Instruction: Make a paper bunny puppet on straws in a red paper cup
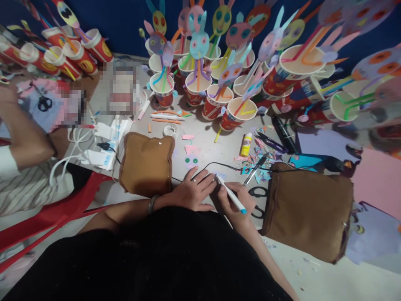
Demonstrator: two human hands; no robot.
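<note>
My right hand (pixel 236 200) is closed round a white marker (pixel 231 193) with a blue end, its tip pointing down at the table's front. Beside it, my left hand (pixel 196 189) lies flat, fingers stretched out, with a ring on one finger and a bracelet at the wrist. A small purple paper piece (pixel 219 174) lies partly hidden by the marker's tip. Two green paper dots (pixel 187 160) and some pink paper strips (pixel 188 136) lie just beyond my left hand. A thin black cable passes behind both hands.
Paper cups (pixel 238 113) with straw-and-paper bunny figures crowd the back. Brown cushions (pixel 147 163) lie on both sides. A glue stick (pixel 246 144), scissors (pixel 260 200) and paper scraps lie to the right. A co-worker's arm (pixel 28 125) is at left, near white cables (pixel 75 146).
</note>
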